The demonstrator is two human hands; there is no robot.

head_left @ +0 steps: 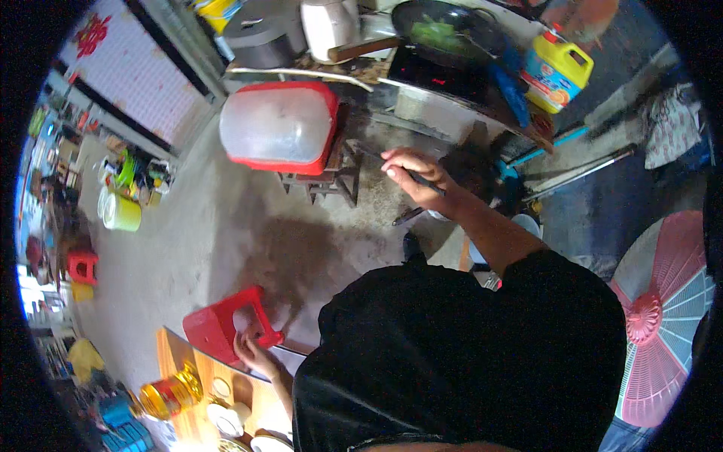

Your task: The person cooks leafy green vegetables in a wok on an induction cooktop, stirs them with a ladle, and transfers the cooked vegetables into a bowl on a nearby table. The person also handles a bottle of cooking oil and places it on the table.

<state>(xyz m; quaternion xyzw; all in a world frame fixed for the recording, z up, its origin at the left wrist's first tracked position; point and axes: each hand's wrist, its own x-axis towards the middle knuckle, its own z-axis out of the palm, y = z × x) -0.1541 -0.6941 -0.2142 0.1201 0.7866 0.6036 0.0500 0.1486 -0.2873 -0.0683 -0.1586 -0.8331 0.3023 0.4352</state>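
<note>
Head: indistinct utensil point(426, 181) in right hand point(431, 197)

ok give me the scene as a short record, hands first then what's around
right hand: holds a dark slim utensil
left hand: nearest the red stool; contact unclear
cooktop: bears a wok with green food
right of cooktop: red-capped yellow jug
person's right: pink fan
</note>
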